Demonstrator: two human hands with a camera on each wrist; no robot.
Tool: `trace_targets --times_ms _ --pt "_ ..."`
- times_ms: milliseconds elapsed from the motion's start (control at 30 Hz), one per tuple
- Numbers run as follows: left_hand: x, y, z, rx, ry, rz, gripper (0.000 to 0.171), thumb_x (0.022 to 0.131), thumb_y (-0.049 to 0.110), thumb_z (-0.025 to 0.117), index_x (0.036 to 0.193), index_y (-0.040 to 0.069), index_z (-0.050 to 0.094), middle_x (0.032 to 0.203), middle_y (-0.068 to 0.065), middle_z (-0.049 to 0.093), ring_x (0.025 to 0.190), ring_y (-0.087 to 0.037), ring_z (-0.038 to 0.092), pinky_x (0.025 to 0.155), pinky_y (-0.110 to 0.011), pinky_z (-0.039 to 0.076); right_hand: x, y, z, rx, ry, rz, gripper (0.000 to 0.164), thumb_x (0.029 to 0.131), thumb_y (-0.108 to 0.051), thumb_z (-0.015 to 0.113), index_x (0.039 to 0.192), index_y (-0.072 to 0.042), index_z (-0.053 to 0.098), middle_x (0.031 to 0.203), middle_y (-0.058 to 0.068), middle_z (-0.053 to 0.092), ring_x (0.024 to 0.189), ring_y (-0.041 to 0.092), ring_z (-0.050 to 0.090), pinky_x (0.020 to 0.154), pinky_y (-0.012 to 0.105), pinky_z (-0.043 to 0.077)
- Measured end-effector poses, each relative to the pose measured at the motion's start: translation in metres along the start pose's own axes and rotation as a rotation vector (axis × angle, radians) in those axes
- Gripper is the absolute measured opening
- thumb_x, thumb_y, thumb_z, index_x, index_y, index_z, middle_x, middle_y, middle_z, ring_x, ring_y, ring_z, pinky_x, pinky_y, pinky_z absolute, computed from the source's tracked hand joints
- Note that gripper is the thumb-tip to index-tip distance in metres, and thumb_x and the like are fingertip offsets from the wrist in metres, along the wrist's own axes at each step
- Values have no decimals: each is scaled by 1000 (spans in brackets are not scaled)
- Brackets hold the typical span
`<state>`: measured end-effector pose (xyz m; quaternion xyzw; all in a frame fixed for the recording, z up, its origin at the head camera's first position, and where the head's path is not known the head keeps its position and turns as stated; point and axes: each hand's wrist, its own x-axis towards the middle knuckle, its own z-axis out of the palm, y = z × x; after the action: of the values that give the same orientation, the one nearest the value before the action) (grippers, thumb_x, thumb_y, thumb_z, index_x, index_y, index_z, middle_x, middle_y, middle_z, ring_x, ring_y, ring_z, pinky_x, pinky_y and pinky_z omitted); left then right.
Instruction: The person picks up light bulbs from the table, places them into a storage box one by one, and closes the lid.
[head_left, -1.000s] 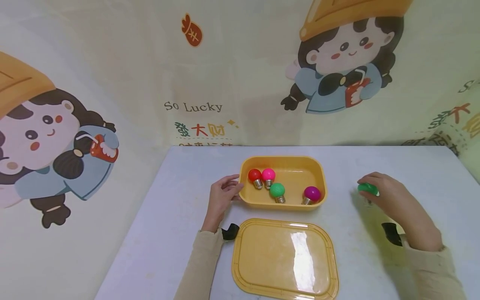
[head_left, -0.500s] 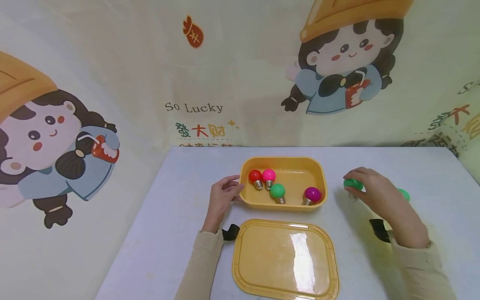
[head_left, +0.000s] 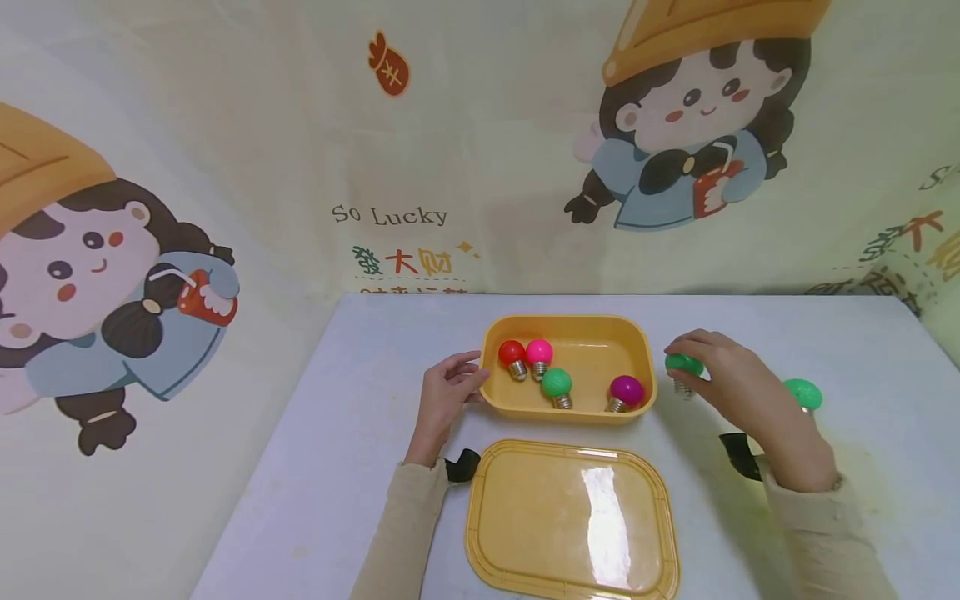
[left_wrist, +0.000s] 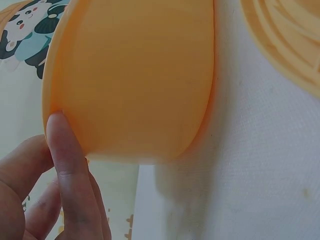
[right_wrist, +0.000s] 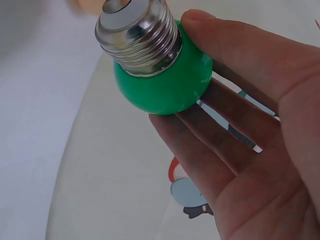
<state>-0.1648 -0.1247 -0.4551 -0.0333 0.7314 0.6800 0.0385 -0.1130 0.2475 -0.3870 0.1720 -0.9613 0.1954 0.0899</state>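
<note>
In the head view my left hand [head_left: 446, 400] holds the left end of a yellow plastic box [head_left: 592, 412], thumb and fingers at its rim. Close up in the left wrist view, a fingertip touches the outside of the box wall [left_wrist: 135, 80]. Right of the box, above the table, my right hand [head_left: 738, 392] pinches a green light bulb [head_left: 684, 364] by its round head. Its screw base hangs downward, and the right wrist view shows the silver threads of this bulb [right_wrist: 165, 90]. Inside the box lie a red bulb [head_left: 512, 352], a pink bulb [head_left: 539, 352], another green bulb [head_left: 557, 382] and a purple bulb [head_left: 627, 389].
A yellow lid [head_left: 570, 508] lies flat on the white table [head_left: 315, 467], in front of the box. One more green bulb [head_left: 803, 392] stands at the right, partly behind my right forearm. A cartoon-printed curtain [head_left: 487, 167] hangs behind and at the sides.
My right hand has moved left toward the box with the green bulb in its fingers. The other green bulb on the right has come into view. My left hand and the box stay put.
</note>
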Motion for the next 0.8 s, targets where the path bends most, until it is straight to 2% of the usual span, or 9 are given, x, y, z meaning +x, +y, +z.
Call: trace_targets --times_ms 167,533,800 --pt "-1 1 0 -35 -5 20 35 87 5 75 121 1 68 99 -14 67 83 -29 67 59 -28 61 4 -5 0 3 -9 -13 29 80 -7 81 107 -1 70 112 19 67 105 39 61 88 58 54" --pt "-1 2 0 -18 1 1 36 86 6 77 121 4 70 100 -13 67 85 -32 67 60 -29 61 10 -15 0 11 -36 9 32 79 -5 82 109 -1 70 114 20 66 109 39 60 90 58 53" --pt "0 2 0 2 8 -7 33 87 6 76 119 6 71 100 -14 68 82 -28 68 61 -29 61 15 -21 1 36 -58 23 33 80 -5 81 111 0 70 116 21 65 111 41 59 91 58 53"
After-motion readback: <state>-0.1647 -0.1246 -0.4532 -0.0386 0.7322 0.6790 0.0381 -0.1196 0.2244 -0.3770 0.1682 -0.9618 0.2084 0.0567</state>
